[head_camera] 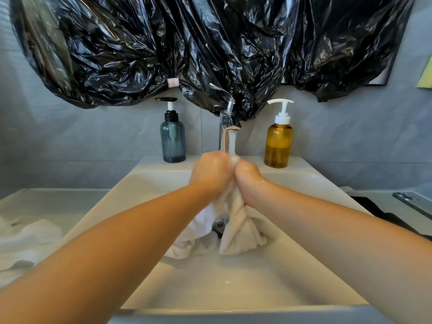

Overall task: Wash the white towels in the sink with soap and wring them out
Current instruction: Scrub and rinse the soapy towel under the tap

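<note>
Head view: your left hand (210, 173) and right hand (249, 181), side by side, each grip the white towel (237, 228) under the running tap (225, 137). The towel's tail hangs below them into the sink (210, 288).

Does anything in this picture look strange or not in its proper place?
Yes. A crumpled black plastic sheet hangs across the wall above the white sink, and its lower edge drapes over the chrome faucet, partly wrapping the spout. Otherwise nothing stands out: the left hand and right hand grip the white towel under the running water.
</note>
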The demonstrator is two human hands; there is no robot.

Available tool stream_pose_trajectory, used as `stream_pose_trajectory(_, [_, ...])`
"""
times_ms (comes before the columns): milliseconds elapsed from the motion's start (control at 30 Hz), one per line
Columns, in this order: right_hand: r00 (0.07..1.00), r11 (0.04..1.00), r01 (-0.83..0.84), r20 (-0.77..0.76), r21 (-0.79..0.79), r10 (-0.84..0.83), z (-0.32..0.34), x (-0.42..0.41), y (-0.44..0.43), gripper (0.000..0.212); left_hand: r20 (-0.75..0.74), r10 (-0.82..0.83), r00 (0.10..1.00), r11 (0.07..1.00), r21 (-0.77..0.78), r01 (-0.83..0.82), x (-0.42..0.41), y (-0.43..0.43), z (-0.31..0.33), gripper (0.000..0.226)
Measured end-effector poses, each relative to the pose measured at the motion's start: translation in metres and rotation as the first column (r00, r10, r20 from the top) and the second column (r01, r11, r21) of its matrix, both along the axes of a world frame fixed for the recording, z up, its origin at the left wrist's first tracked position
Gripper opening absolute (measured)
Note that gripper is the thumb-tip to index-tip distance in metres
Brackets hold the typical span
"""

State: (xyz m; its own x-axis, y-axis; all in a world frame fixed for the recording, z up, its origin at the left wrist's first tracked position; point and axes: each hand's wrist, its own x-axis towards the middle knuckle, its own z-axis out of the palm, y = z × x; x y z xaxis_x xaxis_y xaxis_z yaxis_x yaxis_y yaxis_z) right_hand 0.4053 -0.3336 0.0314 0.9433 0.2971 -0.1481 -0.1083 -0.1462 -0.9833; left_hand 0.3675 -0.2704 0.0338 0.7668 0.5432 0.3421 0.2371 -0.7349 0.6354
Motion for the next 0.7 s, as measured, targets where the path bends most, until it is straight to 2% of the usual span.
stream_pose_trajectory(67, [0.998, 0.968, -0.053, 0.022, -0.245, 0.06, 0.008, -0.009, -0.001, 0.023, -0.064, 0.027, 0.998, 0.996, 0.084, -0.022, 0.001, 0.016, -0.003, 0.019])
stream_pose_trajectory(133, [0.969, 0.884, -0.105, 0.153, -0.455, 0.194, 0.013, -0.016, -0.008, 0.037, -0.089, 0.034, 0.995, 0.999, 0.005, -0.033, -0.005, 0.021, -0.007, 0.021])
stream_pose_trajectory(167, [0.952, 0.873, -0.1, 0.209, -0.477, 0.224, 0.014, -0.013, -0.013, 0.042, -0.064, -0.002, 0.998, 0.998, -0.061, -0.001, -0.006, 0.023, -0.006, 0.022])
stream_pose_trajectory(200, [0.951, 0.873, -0.105, 0.208, -0.476, 0.228, 0.013, -0.011, -0.02, 0.043, -0.031, -0.051, 0.998, 0.991, -0.125, 0.047, -0.004, 0.026, -0.004, 0.021])
stream_pose_trajectory(300, [0.988, 0.968, -0.067, 0.118, -0.243, 0.098, 0.014, 0.004, -0.033, 0.032, 0.115, -0.266, 0.957, 0.879, -0.378, 0.29, -0.007, 0.016, 0.007, 0.019])
stream_pose_trajectory(333, [0.992, 0.975, -0.067, 0.09, -0.211, 0.088, 0.018, 0.007, -0.035, 0.033, 0.11, -0.338, 0.935, 0.832, -0.429, 0.352, -0.008, 0.012, 0.009, 0.024])
stream_pose_trajectory(400, [0.992, 0.981, -0.074, 0.086, -0.177, 0.09, 0.023, 0.014, -0.033, 0.043, -0.029, -0.45, 0.893, 0.791, -0.477, 0.383, -0.012, 0.007, 0.011, 0.051])
stream_pose_trajectory(467, [0.99, 0.985, -0.078, 0.103, -0.154, 0.094, 0.022, 0.018, -0.032, 0.046, -0.083, -0.482, 0.872, 0.778, -0.498, 0.383, -0.014, 0.007, 0.008, 0.042])
stream_pose_trajectory(533, [0.99, 0.981, -0.083, 0.102, -0.177, 0.102, 0.018, 0.018, -0.033, 0.046, -0.051, -0.425, 0.904, 0.796, -0.496, 0.346, -0.017, 0.008, 0.01, 0.036])
stream_pose_trajectory(567, [0.987, 0.979, -0.111, 0.094, -0.17, 0.128, 0.015, 0.019, -0.034, 0.046, -0.028, -0.345, 0.938, 0.821, -0.493, 0.288, -0.018, 0.01, 0.012, 0.036])
stream_pose_trajectory(667, [0.931, 0.929, -0.346, 0.072, -0.131, 0.357, 0.007, 0.018, -0.045, 0.051, 0.037, -0.087, 0.996, 0.838, -0.538, 0.093, -0.022, 0.021, 0.016, 0.045])
stream_pose_trajectory(700, [0.888, 0.886, -0.441, 0.075, -0.146, 0.454, 0.004, 0.016, -0.049, 0.058, 0.048, -0.065, 0.997, 0.847, -0.526, 0.081, -0.021, 0.027, 0.017, 0.048])
